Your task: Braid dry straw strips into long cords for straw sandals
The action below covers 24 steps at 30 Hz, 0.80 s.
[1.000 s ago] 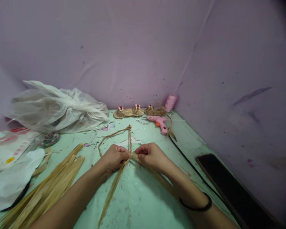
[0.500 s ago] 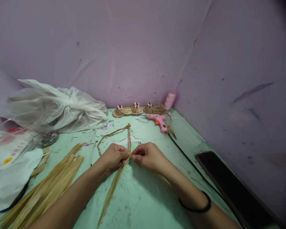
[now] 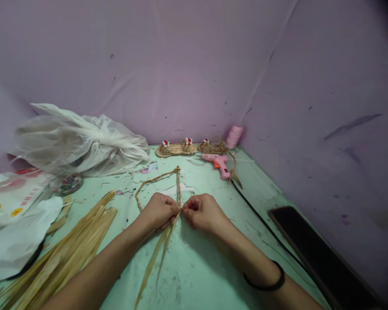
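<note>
A thin braided cord [image 3: 179, 185] of dried plant fibre runs up the table from my fingers, bends at the top and loops down to the left behind my left hand. My left hand [image 3: 162, 210] is closed on the cord's near end. Close beside it, my right hand [image 3: 204, 211] pinches the same end from the right, its fingertips almost meeting the left ones. Loose flat fibre strips [image 3: 151, 261] hang from the pinched spot toward me, split into two tails. What lies exactly between the fingertips is too small to see.
Dried leaf strips [image 3: 74, 245] lie at left, near a white packet [image 3: 22, 198] and a tied plastic bag [image 3: 100, 144]. Small woven slippers [image 3: 181, 149], a pink glue gun [image 3: 218, 162] and a pink thread spool [image 3: 234, 136] stand at the back. A dark phone-like slab [image 3: 310, 245] lies right.
The loose fibre below my hands, bunched together before, now hangs as two separate tails. Both hands remain at the braid's end with small finger shifts. The whole view has shifted slightly.
</note>
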### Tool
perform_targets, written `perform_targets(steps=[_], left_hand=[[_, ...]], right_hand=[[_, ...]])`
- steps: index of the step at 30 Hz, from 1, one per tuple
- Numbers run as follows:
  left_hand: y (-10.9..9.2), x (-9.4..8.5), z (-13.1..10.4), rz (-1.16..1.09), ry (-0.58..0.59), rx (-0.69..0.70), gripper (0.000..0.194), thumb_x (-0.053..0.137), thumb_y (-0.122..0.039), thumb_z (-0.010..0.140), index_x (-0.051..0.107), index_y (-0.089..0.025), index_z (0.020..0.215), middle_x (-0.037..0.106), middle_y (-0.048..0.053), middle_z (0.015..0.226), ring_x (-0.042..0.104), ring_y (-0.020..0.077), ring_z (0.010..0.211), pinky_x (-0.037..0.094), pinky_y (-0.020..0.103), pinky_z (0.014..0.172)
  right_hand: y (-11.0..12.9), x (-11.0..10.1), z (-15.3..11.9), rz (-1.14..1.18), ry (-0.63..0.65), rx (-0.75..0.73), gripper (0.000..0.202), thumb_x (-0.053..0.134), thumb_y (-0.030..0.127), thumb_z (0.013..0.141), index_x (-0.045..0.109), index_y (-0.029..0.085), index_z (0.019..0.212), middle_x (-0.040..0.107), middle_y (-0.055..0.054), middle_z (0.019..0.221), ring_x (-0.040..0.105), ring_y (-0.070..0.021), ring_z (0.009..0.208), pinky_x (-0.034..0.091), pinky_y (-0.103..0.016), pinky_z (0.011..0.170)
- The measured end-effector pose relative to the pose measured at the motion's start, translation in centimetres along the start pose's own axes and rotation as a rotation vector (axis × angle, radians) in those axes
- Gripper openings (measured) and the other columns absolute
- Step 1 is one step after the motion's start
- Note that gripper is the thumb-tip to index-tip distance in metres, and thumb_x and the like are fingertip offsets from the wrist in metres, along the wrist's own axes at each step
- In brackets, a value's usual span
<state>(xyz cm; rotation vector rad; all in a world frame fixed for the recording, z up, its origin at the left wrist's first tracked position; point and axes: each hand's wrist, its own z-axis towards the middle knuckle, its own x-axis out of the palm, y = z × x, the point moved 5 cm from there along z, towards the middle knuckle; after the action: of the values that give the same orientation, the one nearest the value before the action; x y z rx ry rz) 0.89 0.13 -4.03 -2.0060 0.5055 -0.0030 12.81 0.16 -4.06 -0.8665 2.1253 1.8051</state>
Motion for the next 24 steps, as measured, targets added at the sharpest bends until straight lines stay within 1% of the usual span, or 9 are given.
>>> perform_targets(steps=[3,6,8,10,12,14,17,19,24], left_hand=[[-0.1,0.0,0.0,-0.018,-0.01,-0.005,0.014,0.048,-0.02,0.055,0.047,-0.015,0.043,0.038,-0.005,0.031,0.023,0.0037,0.024,0.012,0.019,0.028],[0.1,-0.3,0.2,-0.055,-0.039,-0.027,0.01,0.05,-0.02,0.054,0.049,-0.014,0.046,0.04,-0.005,0.032,0.024,0.0034,0.025,0.013,0.019,0.03],[0.2,-0.3,0.3,-0.069,-0.043,-0.014,0.008,0.05,-0.019,0.053,0.051,-0.013,0.048,0.04,-0.005,0.033,0.025,0.003,0.027,0.014,0.019,0.032],[0.2,-0.2,0.5,-0.081,-0.026,0.025,0.01,0.051,-0.02,0.053,0.051,-0.012,0.048,0.041,-0.004,0.034,0.026,0.0029,0.03,0.015,0.019,0.034],[0.2,0.0,0.6,-0.1,-0.005,0.069,0.012,0.052,-0.022,0.053,0.052,-0.011,0.048,0.044,-0.003,0.037,0.029,0.0033,0.032,0.017,0.019,0.036],[0.3,0.1,0.7,-0.116,0.013,0.099,0.013,0.053,-0.023,0.054,0.053,-0.011,0.049,0.046,-0.002,0.039,0.031,0.0039,0.034,0.018,0.019,0.037],[0.5,0.2,0.8,-0.126,0.013,0.1,0.014,0.053,-0.024,0.054,0.054,-0.011,0.05,0.046,-0.002,0.039,0.03,0.004,0.035,0.017,0.019,0.038],[0.5,0.2,0.7,-0.129,0.007,0.096,0.012,0.053,-0.023,0.054,0.054,-0.011,0.05,0.044,-0.003,0.038,0.029,0.0037,0.035,0.017,0.019,0.038],[0.3,0.2,0.5,-0.151,0.022,0.112,0.01,0.052,-0.02,0.054,0.054,-0.011,0.048,0.045,-0.002,0.038,0.031,0.0039,0.035,0.018,0.019,0.038]], right_hand=[[-0.2,0.4,0.1,0.142,0.026,0.061,0.008,0.053,0.015,0.062,0.061,0.014,0.061,0.053,0.002,0.043,0.045,-0.0077,0.039,0.03,-0.018,0.039],[0.0,0.7,-0.1,0.359,0.078,0.174,0.006,0.053,0.011,0.062,0.055,0.014,0.058,0.051,0.003,0.042,0.043,-0.0069,0.034,0.034,-0.018,0.037],[0.2,0.7,-0.4,0.53,0.134,0.253,0.01,0.051,0.011,0.066,0.053,0.013,0.057,0.052,0.002,0.043,0.044,-0.007,0.035,0.038,-0.019,0.039],[0.5,0.7,-0.7,0.677,0.217,0.327,0.017,0.046,0.013,0.072,0.054,0.011,0.058,0.055,-0.001,0.046,0.048,-0.008,0.038,0.041,-0.019,0.041],[0.6,0.7,-0.9,0.776,0.278,0.399,0.022,0.04,0.011,0.076,0.056,0.009,0.061,0.056,-0.004,0.048,0.051,-0.0086,0.04,0.043,-0.019,0.042],[0.4,0.7,-1.0,0.848,0.299,0.457,0.024,0.038,0.007,0.077,0.056,0.007,0.062,0.057,-0.005,0.05,0.053,-0.0083,0.042,0.044,-0.018,0.044],[0.3,1.0,-1.0,0.886,0.337,0.479,0.022,0.041,0.005,0.077,0.056,0.006,0.061,0.057,-0.005,0.051,0.053,-0.0079,0.042,0.045,-0.017,0.044],[0.2,1.1,-0.9,0.858,0.344,0.465,0.02,0.044,0.006,0.076,0.057,0.006,0.062,0.056,-0.004,0.049,0.052,-0.0077,0.04,0.045,-0.018,0.042],[0.1,1.2,-0.7,0.761,0.267,0.433,0.017,0.048,0.008,0.072,0.057,0.006,0.057,0.056,-0.004,0.048,0.05,-0.0075,0.038,0.044,-0.019,0.041]])
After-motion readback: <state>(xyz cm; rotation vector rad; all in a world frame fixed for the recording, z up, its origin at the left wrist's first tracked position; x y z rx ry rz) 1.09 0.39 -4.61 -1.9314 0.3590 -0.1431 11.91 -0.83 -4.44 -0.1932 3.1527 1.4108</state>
